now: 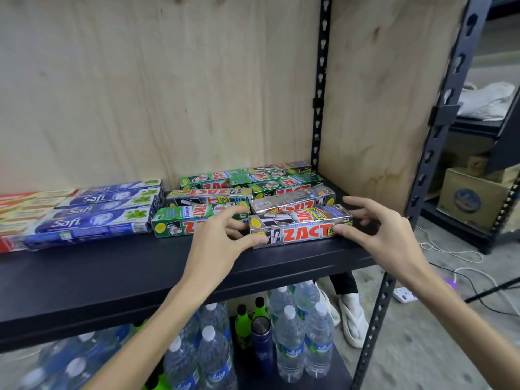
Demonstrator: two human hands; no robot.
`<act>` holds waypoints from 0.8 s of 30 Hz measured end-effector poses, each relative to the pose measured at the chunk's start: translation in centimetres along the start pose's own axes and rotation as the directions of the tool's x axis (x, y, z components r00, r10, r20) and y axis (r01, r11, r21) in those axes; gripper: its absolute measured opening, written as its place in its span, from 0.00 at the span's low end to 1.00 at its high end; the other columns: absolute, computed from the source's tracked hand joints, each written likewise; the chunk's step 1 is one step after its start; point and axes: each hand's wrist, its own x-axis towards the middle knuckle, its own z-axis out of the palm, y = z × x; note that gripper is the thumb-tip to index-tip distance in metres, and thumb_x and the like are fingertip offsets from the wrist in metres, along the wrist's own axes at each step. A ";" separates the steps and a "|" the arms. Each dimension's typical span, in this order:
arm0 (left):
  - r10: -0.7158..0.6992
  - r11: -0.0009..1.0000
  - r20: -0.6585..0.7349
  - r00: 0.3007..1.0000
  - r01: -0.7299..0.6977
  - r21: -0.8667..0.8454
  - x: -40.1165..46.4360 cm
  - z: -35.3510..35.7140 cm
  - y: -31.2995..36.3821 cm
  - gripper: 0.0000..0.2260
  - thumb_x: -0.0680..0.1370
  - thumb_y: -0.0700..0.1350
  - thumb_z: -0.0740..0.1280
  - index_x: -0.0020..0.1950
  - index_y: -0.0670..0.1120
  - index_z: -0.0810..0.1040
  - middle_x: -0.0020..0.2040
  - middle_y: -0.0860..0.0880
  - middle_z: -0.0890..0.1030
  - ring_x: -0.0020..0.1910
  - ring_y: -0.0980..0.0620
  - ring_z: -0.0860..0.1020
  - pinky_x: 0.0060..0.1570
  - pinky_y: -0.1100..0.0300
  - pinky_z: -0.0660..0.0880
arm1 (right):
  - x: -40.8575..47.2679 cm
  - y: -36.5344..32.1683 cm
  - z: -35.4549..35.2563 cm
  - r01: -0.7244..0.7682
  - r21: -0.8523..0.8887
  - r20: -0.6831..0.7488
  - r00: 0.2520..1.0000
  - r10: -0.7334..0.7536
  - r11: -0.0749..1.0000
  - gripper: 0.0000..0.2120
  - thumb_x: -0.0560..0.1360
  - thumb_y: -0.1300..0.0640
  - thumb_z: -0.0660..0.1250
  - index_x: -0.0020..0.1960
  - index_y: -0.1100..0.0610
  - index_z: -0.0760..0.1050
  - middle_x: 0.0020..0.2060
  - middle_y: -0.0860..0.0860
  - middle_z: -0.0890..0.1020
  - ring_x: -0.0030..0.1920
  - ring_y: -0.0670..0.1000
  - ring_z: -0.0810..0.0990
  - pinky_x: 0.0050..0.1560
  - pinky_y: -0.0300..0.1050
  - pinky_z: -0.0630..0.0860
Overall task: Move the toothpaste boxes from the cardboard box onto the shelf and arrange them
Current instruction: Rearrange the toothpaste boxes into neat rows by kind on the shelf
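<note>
Toothpaste boxes crowd our shelf at frame centre; our left hand and right hand pinch the front silver box by its ends.

1. Water bottles stand crowded on the lower level, with green-sleeved bottles behind.
2. A dark blue flask stands among them.
3. A white power strip lies on the floor.
</note>
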 end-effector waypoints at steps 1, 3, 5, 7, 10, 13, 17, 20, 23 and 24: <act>0.002 1.000 0.008 1.000 -0.001 -0.012 0.0 0.0 0.0 0.28 0.68 0.56 0.81 0.66 0.56 0.81 0.47 0.59 0.84 0.43 0.65 0.82 0.42 0.75 0.76 | 0.0 0.0 0.0 0.005 -0.005 -0.006 1.000 -0.005 1.000 0.27 0.69 0.40 0.77 0.66 0.39 0.77 0.51 0.43 0.85 0.52 0.39 0.78 0.52 0.38 0.72; 0.010 1.000 0.015 1.000 -0.010 -0.022 -0.1 -0.1 0.0 0.26 0.68 0.55 0.81 0.65 0.57 0.82 0.47 0.59 0.83 0.43 0.64 0.82 0.44 0.72 0.77 | -0.1 -0.2 0.2 0.017 -0.024 -0.016 1.000 -0.018 1.000 0.25 0.70 0.41 0.76 0.66 0.38 0.77 0.50 0.42 0.84 0.51 0.37 0.76 0.50 0.31 0.69; 0.011 1.000 0.026 1.000 -0.011 -0.023 -0.1 -0.1 -0.1 0.24 0.68 0.55 0.81 0.63 0.58 0.83 0.48 0.57 0.84 0.44 0.64 0.82 0.45 0.70 0.78 | -0.2 -0.4 0.3 0.029 -0.024 -0.019 0.999 -0.029 0.999 0.24 0.70 0.41 0.76 0.65 0.37 0.77 0.48 0.42 0.84 0.51 0.37 0.75 0.50 0.30 0.68; 0.005 1.000 0.039 0.999 -0.004 -0.024 0.0 -0.2 -0.3 0.22 0.68 0.54 0.81 0.62 0.58 0.83 0.48 0.56 0.84 0.44 0.63 0.82 0.46 0.68 0.79 | -0.3 -0.4 0.3 0.038 -0.022 -0.015 0.999 -0.038 0.999 0.23 0.70 0.42 0.76 0.64 0.36 0.78 0.47 0.40 0.84 0.51 0.40 0.75 0.52 0.32 0.70; 0.006 0.999 0.052 0.999 -0.004 -0.042 0.2 -0.6 -0.4 0.23 0.68 0.54 0.81 0.63 0.57 0.83 0.48 0.57 0.85 0.44 0.62 0.83 0.45 0.67 0.79 | -0.4 -0.7 0.3 0.047 -0.059 -0.045 0.998 -0.050 0.997 0.21 0.71 0.42 0.76 0.64 0.37 0.79 0.48 0.36 0.83 0.52 0.43 0.74 0.51 0.29 0.67; 0.013 0.998 0.008 1.000 -0.012 -0.063 0.4 -1.8 -0.8 0.22 0.69 0.55 0.80 0.61 0.57 0.83 0.45 0.57 0.86 0.44 0.60 0.83 0.47 0.64 0.80 | -0.4 -1.5 0.7 0.088 -0.114 -0.127 0.987 -0.103 0.990 0.20 0.72 0.41 0.74 0.63 0.42 0.81 0.53 0.38 0.83 0.56 0.48 0.72 0.55 0.39 0.68; 0.050 0.998 -0.073 0.996 -0.053 -0.036 2.0 -4.2 -1.7 0.17 0.71 0.56 0.79 0.58 0.58 0.83 0.44 0.58 0.86 0.45 0.58 0.82 0.47 0.65 0.78 | 1.4 -3.5 1.9 0.149 -0.071 -0.141 0.977 -0.158 0.986 0.21 0.73 0.41 0.73 0.64 0.45 0.80 0.54 0.40 0.82 0.59 0.49 0.72 0.58 0.47 0.73; 0.046 0.999 -0.124 0.991 -0.046 0.008 4.6 -6.6 -2.9 0.16 0.72 0.56 0.78 0.58 0.56 0.82 0.44 0.59 0.85 0.46 0.60 0.81 0.46 0.66 0.78 | 4.4 -5.2 3.6 0.170 -0.054 -0.044 0.984 -0.172 0.984 0.24 0.74 0.39 0.71 0.68 0.43 0.77 0.55 0.37 0.79 0.63 0.47 0.70 0.60 0.50 0.74; 0.020 0.998 -0.126 0.992 -0.012 0.064 8.1 -9.0 -5.0 0.16 0.71 0.55 0.78 0.58 0.56 0.83 0.48 0.57 0.85 0.48 0.60 0.81 0.47 0.68 0.77 | 8.0 -6.8 5.9 0.214 -0.092 0.079 0.975 -0.207 0.973 0.25 0.75 0.37 0.69 0.70 0.42 0.74 0.54 0.35 0.77 0.65 0.47 0.68 0.65 0.55 0.72; 0.010 0.997 -0.129 0.992 0.001 0.080 9.3 -9.7 -5.9 0.16 0.71 0.54 0.79 0.58 0.55 0.83 0.48 0.56 0.85 0.49 0.61 0.81 0.47 0.71 0.76 | 9.4 -7.1 6.9 0.234 -0.103 0.109 0.969 -0.223 0.967 0.25 0.75 0.37 0.68 0.70 0.42 0.75 0.55 0.37 0.79 0.65 0.48 0.68 0.66 0.57 0.71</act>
